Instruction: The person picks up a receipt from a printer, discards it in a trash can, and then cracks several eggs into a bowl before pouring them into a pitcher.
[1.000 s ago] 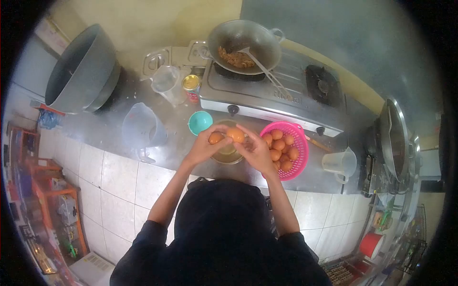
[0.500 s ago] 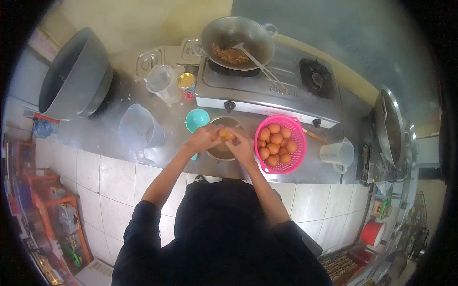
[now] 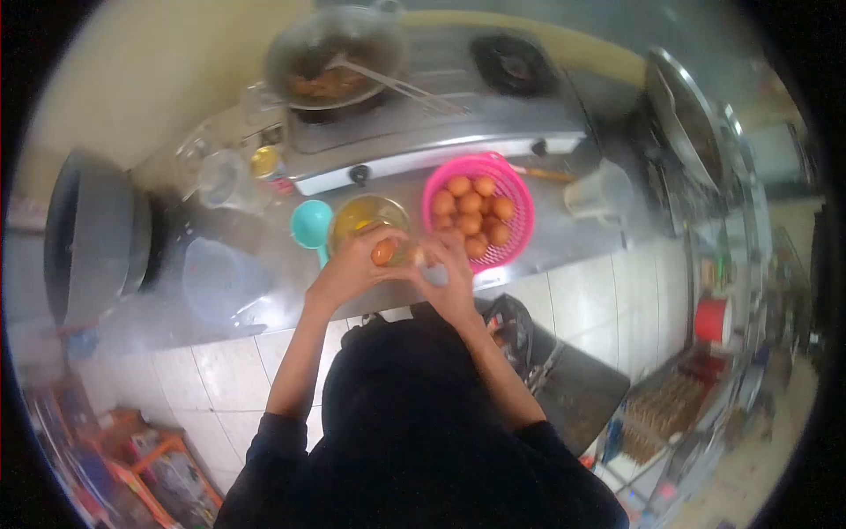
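Just in front of a metal bowl (image 3: 333, 231), my left hand (image 3: 357, 269) has its fingers curled round a brown eggshell (image 3: 383, 252). Yellow egg shows inside the bowl. My right hand (image 3: 448, 280) is close beside it, fingers bent round a pale, blurred piece that looks like eggshell (image 3: 433, 272). A pink basket (image 3: 519, 196) of several brown eggs (image 3: 470, 203) stands to the right, behind my right hand. The turquoise scoop (image 3: 311, 223) lies left of the bowl.
A wok (image 3: 392, 44) with brown food and a spatula (image 3: 388, 80) sits on the stove (image 3: 423, 110). Clear jugs (image 3: 222, 280) (image 3: 601, 191) stand at both sides, with a can (image 3: 265, 162) behind. A black bag (image 3: 508, 326) hangs below the counter edge.
The view has turned and shifted right, so the counter items appear further left. Both hands have come back from over the bowl toward the counter's front edge, and yellow egg shows in the bowl.
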Demonstrator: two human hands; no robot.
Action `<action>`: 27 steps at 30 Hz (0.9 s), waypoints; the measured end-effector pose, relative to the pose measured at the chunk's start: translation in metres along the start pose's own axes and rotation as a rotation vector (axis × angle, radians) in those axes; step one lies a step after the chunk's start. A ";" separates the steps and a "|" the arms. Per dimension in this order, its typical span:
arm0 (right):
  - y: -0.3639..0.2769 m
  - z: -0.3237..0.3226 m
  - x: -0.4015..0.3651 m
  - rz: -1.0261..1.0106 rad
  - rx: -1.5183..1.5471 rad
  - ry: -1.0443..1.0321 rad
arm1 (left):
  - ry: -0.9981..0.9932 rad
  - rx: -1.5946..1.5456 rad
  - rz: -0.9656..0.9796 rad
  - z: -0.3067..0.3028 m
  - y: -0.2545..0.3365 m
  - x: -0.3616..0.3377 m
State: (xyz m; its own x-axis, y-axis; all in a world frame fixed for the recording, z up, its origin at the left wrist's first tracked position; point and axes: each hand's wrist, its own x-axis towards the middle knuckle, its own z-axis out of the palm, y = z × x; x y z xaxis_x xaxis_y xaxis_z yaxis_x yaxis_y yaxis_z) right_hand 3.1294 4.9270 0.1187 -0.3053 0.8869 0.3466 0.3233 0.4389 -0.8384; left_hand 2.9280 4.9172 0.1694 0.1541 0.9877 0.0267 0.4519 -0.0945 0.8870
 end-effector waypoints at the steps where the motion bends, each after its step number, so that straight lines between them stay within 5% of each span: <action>1: -0.005 -0.024 -0.019 0.041 -0.043 0.029 | -0.058 0.004 0.009 0.003 0.017 0.004; 5: 0.022 -0.098 -0.152 0.242 -0.325 0.276 | -0.167 0.049 0.193 0.043 0.027 0.056; 8: 0.042 -0.126 -0.261 0.838 -0.670 0.082 | -0.393 0.526 0.063 0.095 0.004 0.102; 10: 0.050 -0.141 -0.300 0.986 -0.736 0.035 | -0.585 0.712 -0.073 0.119 0.000 0.129; 14: 0.039 -0.147 -0.230 0.944 -0.600 0.324 | -0.652 0.856 0.047 0.123 -0.007 0.148; 17: 0.033 -0.136 -0.140 0.585 -0.370 0.502 | -0.524 0.826 0.055 0.126 -0.008 0.137; 23: 0.042 -0.108 0.012 0.093 -0.184 -0.090 | -0.281 0.428 -0.066 0.109 -0.010 0.117; 27: 0.057 -0.087 0.046 -0.018 -0.099 -0.262 | -0.121 0.063 -0.087 0.082 -0.001 0.098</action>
State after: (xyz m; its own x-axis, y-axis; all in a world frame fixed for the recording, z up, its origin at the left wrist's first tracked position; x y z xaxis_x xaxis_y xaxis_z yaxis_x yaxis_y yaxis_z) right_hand 3.2117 5.0050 0.1237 -0.5286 0.8172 0.2295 0.3981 0.4775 -0.7832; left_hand 3.0147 5.0035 0.1331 0.2150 0.9706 -0.1078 0.5221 -0.0210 0.8526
